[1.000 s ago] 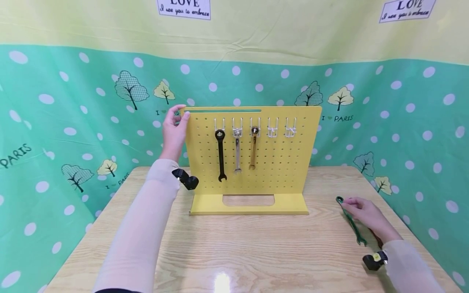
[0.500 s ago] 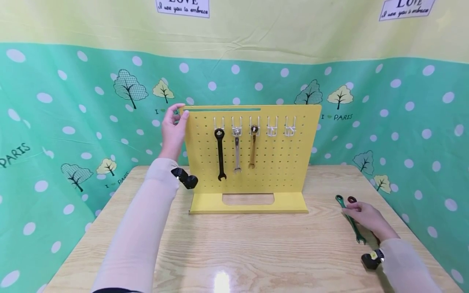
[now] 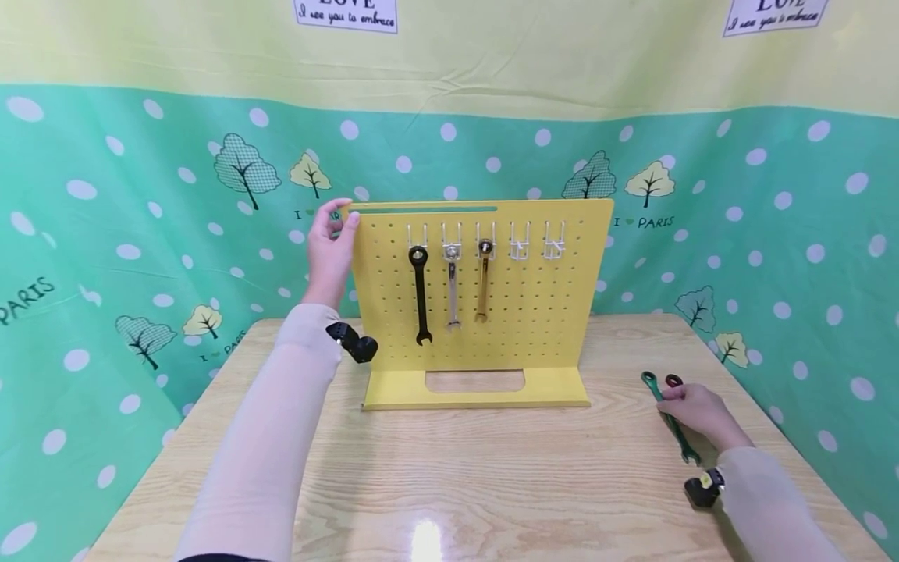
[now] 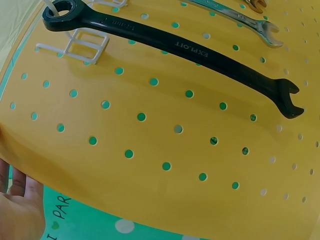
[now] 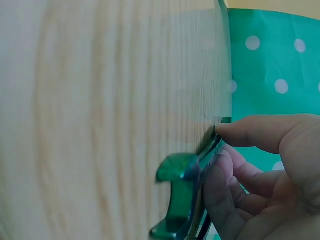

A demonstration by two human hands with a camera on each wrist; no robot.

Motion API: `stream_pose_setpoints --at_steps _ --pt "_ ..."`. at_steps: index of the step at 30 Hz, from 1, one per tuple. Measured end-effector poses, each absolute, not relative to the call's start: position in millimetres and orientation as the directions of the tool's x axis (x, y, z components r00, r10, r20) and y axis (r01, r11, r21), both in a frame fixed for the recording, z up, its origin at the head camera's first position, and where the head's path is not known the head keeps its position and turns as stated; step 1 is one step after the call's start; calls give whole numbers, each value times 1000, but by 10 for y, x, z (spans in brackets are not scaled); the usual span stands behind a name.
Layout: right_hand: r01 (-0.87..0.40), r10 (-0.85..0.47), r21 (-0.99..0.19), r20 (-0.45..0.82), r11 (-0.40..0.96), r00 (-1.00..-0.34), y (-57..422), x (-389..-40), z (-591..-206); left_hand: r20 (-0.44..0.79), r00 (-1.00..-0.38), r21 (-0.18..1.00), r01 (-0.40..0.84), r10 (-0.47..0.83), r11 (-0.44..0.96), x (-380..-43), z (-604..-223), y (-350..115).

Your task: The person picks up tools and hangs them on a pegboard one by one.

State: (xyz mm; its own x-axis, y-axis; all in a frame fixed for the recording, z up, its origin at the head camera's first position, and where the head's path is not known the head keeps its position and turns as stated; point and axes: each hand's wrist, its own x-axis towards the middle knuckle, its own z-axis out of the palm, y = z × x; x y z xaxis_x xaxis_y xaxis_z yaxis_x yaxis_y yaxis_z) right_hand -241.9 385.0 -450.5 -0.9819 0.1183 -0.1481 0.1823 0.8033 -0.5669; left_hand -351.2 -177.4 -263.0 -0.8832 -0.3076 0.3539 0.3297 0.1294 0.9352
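Observation:
My left hand [image 3: 330,254] grips the upper left corner of a yellow pegboard [image 3: 523,328]; its fingers also show at the board's edge in the left wrist view. Low over the table at the right, my right hand [image 3: 705,415] pinches a green combination wrench [image 3: 676,431] near mid-length between thumb and fingers. In the right wrist view the wrench's open jaw end points toward the camera, close to the wood. Just right of it lies a dark red wrench [image 3: 673,380], mostly hidden under the hand. On the board hang a black wrench [image 3: 421,300], a silver wrench [image 3: 453,293] and a gold wrench [image 3: 483,293].
Two white wire hooks, a left one [image 3: 520,248] and a right one [image 3: 554,248], hold nothing on the board's right side. The board's foot [image 3: 477,403] rests on a wooden table [image 3: 492,484]. A green and yellow patterned cloth [image 3: 449,148] surrounds the table.
My right hand has slid slightly toward the near end of the green wrench, uncovering the dark red wrench's ring. The left hand keeps its grip on the board.

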Motion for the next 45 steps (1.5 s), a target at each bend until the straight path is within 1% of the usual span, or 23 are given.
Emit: stream_pose_setpoints --at_steps 13,24,35,45 --pt "198 136 -560 -151 804 -979 3836 -2409 -4489 358 -881 934 335 -309 126 -3496 -2627 -1760" --pt "242 179 -603 -164 760 -970 3837 -2381 -4501 365 -880 931 343 -305 123 -3498 -2640 -1747" --pt "240 176 -619 -163 748 -971 3852 -2369 -4482 377 -872 926 349 -313 144 -3521 -2652 -1759" --pt "217 154 -630 -154 746 -976 3851 -2369 -4496 385 -871 923 364 -306 127 -3497 -2649 -1755"
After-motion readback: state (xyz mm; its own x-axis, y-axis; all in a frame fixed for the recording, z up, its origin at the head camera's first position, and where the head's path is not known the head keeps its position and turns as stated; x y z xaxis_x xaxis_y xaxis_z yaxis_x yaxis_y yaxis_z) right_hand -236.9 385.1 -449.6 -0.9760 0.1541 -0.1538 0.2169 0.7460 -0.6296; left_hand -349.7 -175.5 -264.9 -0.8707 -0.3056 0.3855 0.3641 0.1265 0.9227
